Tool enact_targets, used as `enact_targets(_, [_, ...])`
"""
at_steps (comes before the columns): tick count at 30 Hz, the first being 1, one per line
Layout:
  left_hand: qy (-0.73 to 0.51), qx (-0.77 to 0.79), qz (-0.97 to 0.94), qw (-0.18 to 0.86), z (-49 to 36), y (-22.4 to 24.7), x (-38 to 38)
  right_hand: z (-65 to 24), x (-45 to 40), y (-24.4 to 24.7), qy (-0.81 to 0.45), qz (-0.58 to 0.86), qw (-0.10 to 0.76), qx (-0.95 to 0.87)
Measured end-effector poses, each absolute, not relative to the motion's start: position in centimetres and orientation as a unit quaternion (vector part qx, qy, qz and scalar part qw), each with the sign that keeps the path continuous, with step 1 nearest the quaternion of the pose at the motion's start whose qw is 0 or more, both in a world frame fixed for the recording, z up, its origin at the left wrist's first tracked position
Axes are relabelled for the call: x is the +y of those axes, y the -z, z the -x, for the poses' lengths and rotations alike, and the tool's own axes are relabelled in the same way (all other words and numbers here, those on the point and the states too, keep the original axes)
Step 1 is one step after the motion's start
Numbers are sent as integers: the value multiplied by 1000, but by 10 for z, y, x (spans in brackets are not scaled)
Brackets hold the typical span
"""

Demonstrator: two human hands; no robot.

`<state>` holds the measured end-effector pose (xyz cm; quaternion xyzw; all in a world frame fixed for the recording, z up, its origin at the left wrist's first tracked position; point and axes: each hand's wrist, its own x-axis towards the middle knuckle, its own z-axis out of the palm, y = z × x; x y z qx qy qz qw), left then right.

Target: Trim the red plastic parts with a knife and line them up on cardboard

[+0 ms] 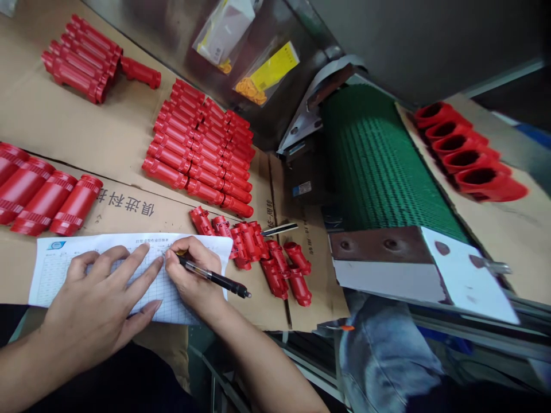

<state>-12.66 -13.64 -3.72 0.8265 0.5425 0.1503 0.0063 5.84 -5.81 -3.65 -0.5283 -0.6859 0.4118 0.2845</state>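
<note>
Closest in, the left hand lies open and flat on a paper form, its fingers spread and pressing the sheet down, with nothing gripped. The right hand is closed around a black pen, its tip hidden by the fingers at the printed grid of the form. The form rests on a cardboard sheet printed with dark characters. Just beyond the right hand and touching the form's edge is a loose heap of red plastic parts, some lying across others. A thin second pen lies beside that heap. Left of the form, four thick red tubes lie side by side. Farther on, slimmer red tubes are laid in close, neat rows, and another group sits near the top left corner, with one tube lying apart from it. To the right runs a green conveyor belt, ending at a rust-brown metal plate and a white panel. Below the plate is something of blue denim, too cut off to identify. Past the belt, red cup-shaped parts stand in a line on cardboard, and two clear plastic bags lie against the metal at the top.
</note>
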Motion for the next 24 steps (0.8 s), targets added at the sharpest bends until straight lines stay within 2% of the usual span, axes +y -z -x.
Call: enact_targets(24, [-152, 543, -826, 19, 128, 39, -137, -59, -58, 38, -405, 512, 282, -703])
